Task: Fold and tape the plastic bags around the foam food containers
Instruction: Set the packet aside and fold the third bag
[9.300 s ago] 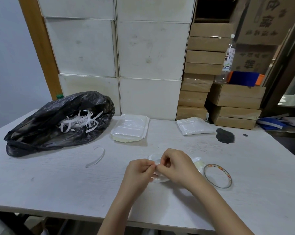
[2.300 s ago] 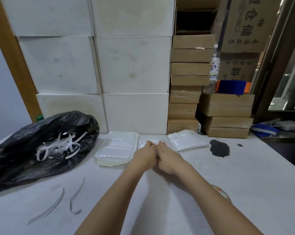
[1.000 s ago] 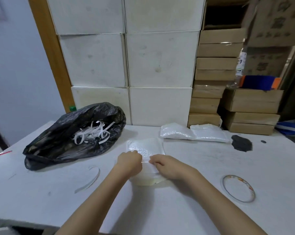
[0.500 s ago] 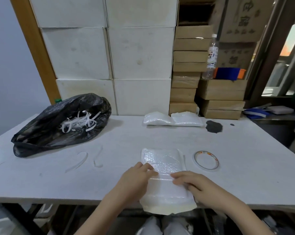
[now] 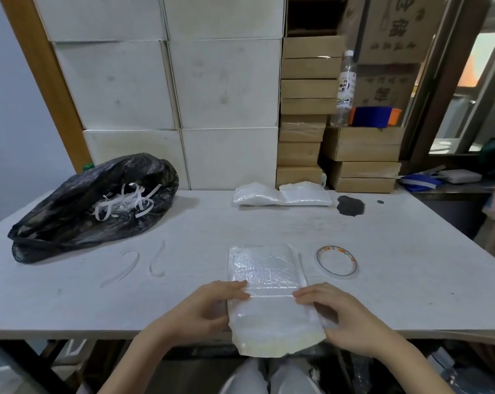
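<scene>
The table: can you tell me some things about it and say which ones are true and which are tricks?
1. Both hands, left hand and right hand, hold the bagged container. True.
2. The container lies wholly on the table. False: its near end hangs over the table's edge.
3. The tape roll lies to the right of the container. True.
4. The black bag is empty. False: white strips show inside it.
5. Two wrapped packs lie at the table's far side. True.
6. The bottle lies on the table. False: it stands on the brown boxes behind.
</scene>
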### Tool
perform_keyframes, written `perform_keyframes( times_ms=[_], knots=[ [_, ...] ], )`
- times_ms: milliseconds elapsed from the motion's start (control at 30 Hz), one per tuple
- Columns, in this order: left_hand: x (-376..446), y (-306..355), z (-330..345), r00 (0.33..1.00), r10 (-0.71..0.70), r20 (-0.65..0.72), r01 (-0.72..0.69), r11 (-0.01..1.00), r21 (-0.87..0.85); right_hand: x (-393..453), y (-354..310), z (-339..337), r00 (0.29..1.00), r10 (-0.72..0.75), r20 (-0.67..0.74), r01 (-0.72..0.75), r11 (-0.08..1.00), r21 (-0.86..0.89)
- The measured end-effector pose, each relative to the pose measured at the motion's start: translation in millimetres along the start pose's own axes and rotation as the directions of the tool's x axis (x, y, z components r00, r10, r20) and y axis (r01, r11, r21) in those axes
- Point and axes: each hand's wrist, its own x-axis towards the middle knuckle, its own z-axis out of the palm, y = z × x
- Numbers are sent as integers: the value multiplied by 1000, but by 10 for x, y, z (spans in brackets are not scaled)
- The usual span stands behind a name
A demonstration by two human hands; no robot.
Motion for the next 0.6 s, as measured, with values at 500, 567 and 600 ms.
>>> perform_keyframes(
  times_ms=[500,567,600],
  knots=[
    [268,227,225,849,-324,-417,259,944,-207,425,-317,196,866,308,-394,-235,946,225],
    [407,262,272,745,-371,-555,383,918,-100,462,-324,188,864,321,-387,-230,937,264],
    [463,266,295,706,-378,-599,441,897,-46,479,-324,185,863,323,-388,-239,938,251]
  ],
)
